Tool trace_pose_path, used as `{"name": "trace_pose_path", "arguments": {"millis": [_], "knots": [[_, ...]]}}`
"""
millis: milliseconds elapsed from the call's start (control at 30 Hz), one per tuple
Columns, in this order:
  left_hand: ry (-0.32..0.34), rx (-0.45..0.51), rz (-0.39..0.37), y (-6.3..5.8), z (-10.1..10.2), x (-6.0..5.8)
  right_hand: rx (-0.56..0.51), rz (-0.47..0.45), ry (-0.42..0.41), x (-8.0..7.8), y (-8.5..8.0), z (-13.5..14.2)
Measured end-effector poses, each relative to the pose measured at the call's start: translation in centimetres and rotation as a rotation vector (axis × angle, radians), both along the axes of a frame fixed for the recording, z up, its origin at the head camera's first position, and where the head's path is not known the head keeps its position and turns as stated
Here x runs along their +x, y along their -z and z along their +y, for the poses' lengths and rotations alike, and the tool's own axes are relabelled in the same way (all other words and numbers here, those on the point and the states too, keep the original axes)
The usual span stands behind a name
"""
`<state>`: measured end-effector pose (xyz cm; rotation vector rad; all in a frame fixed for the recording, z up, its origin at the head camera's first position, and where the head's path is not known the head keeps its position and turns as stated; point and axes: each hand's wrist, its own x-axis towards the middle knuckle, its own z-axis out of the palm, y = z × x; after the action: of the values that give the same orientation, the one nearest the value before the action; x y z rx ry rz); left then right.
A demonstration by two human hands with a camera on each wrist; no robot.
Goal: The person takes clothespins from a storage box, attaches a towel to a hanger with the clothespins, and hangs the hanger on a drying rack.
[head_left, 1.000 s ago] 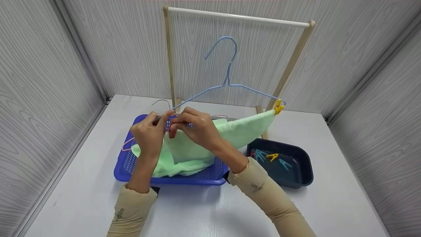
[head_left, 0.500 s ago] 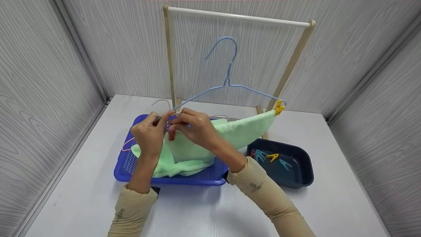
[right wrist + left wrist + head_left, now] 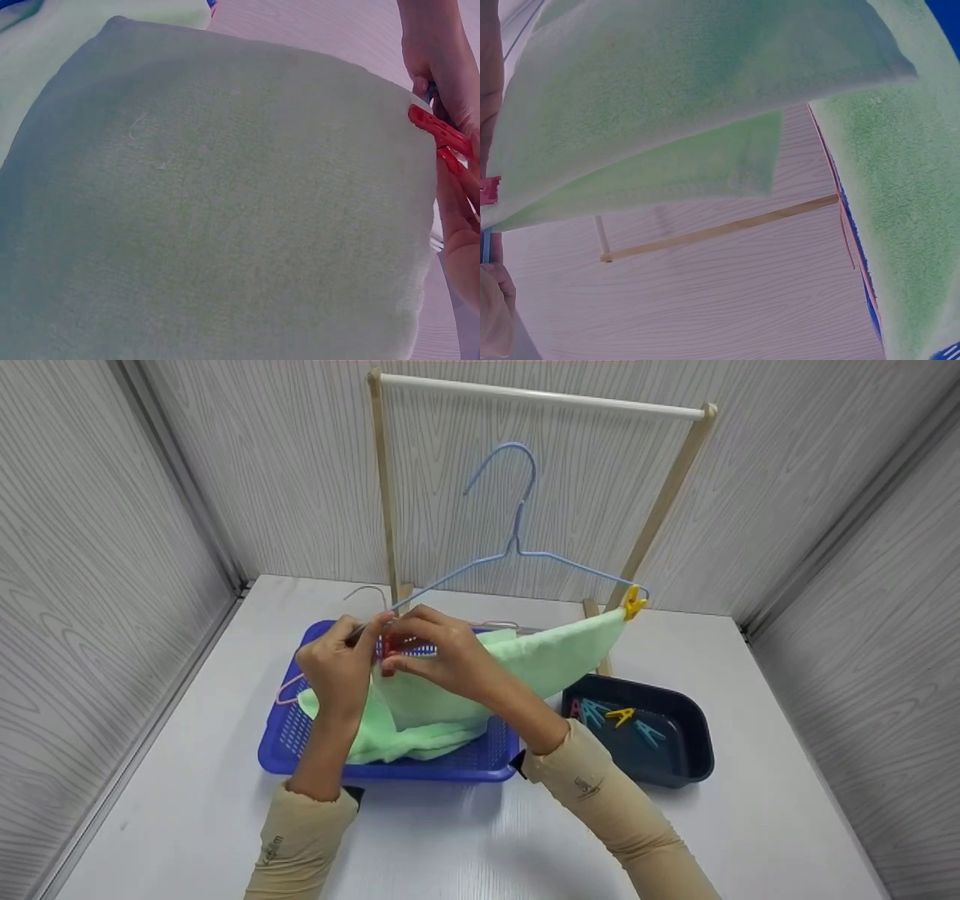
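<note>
My left hand (image 3: pixel 339 660) grips the left end of the blue hanger (image 3: pixel 517 529), whose hook points up. My right hand (image 3: pixel 450 652) has thumb and fingertips around a red clothespin (image 3: pixel 388 660) right beside the left hand. In the right wrist view, the red clothespin (image 3: pixel 441 133) bites the corner of a light green towel (image 3: pixel 247 195) at the hanger. A yellow clothespin (image 3: pixel 634 602) fixes the towel's other top corner (image 3: pixel 577 649) to the hanger's right end. The towel's middle is partly hidden behind my right hand and wrist.
Below the hands is a blue basket (image 3: pixel 450 772) with more green cloth (image 3: pixel 405 742) and a pink hanger (image 3: pixel 289 690). A dark tray (image 3: pixel 694 735) at the right holds several clothespins (image 3: pixel 649 733). Behind stands a wooden rack with a white bar (image 3: pixel 540 395).
The right thumb has moved down and the fingers spread a little, so more of the red clothespin shows, standing more upright. The left hand keeps its grip on the hanger.
</note>
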<state>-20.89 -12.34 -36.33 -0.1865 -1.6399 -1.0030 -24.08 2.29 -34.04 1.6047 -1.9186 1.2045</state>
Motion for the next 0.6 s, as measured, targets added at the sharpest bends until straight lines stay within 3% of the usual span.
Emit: {"name": "trace_pose_path", "arguments": {"millis": [267, 400, 600], "knots": [[0.024, 0.015, 0.006, 0.0, -0.1, 0.0, 0.009, -0.084, -0.012, 0.3, 0.2, 0.6], [0.030, 0.030, -0.014, 0.0, 0.0, 0.2, -0.004, -0.083, -0.013, 0.2, 0.2, 1.2], [0.051, 0.034, -0.030, 0.0, -0.1, 0.3, -0.019, -0.031, 0.051, 0.1, 0.2, 2.4]]}}
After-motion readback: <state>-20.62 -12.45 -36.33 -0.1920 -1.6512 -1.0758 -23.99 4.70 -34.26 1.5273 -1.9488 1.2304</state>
